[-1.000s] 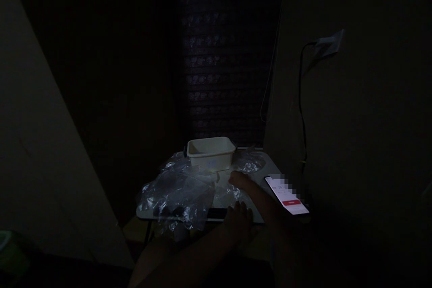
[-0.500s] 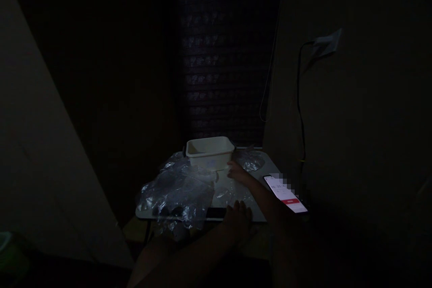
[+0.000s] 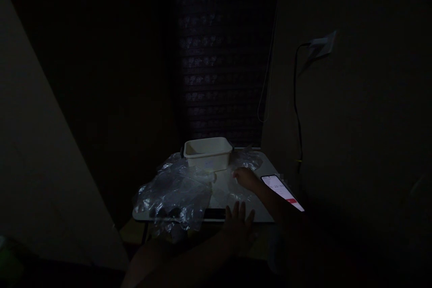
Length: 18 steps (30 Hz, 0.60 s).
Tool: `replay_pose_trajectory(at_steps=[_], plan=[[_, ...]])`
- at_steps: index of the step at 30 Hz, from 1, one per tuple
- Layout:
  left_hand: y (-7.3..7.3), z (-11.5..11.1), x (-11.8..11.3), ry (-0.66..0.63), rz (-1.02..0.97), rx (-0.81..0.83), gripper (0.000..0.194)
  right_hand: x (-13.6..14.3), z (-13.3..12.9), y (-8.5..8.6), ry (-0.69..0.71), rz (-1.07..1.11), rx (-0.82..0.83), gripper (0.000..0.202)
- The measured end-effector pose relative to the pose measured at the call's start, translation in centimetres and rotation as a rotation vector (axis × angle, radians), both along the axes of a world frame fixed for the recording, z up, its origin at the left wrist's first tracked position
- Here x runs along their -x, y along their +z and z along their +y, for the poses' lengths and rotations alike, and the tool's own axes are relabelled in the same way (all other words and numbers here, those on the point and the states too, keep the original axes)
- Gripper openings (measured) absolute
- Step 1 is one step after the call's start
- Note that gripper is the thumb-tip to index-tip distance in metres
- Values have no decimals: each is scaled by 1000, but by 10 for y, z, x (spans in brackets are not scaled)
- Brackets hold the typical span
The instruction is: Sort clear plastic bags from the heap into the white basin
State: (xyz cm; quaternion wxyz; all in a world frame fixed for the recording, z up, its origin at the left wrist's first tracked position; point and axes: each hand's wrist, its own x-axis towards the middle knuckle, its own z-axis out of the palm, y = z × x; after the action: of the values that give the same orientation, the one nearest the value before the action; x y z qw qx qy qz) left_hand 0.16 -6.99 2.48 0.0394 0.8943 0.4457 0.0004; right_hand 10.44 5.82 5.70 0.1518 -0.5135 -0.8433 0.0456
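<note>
My left hand (image 3: 237, 222) lies at the near edge of the small white table (image 3: 222, 184), its fingers spread, over part of a clear plastic sheet or bag. My right hand (image 3: 245, 177) is farther forward, right of centre, with its fingers drawn together at some clear plastic (image 3: 238, 187); what they grip is too dark to make out. A white rectangular basin (image 3: 208, 156) stands at the back of the table, just beyond that hand. Crumpled clear plastic bags (image 3: 178, 193) cover the table's left part.
A lit phone (image 3: 281, 191) lies at the table's right edge, beside my right forearm. More crumpled plastic (image 3: 249, 160) is at the back right. A black cable (image 3: 296, 99) hangs from a wall socket (image 3: 326, 45). The room is very dark.
My right hand has moved slightly right and away from the basin, and its fingers have closed. My left hand's fingers have spread. The whole view has shifted a little.
</note>
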Motion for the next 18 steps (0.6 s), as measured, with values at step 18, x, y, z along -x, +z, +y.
replay_pose_trajectory(at_steps=[18], plan=[[4, 18, 3, 23, -95, -131, 50, -57, -6, -15, -102, -66, 61, 28]])
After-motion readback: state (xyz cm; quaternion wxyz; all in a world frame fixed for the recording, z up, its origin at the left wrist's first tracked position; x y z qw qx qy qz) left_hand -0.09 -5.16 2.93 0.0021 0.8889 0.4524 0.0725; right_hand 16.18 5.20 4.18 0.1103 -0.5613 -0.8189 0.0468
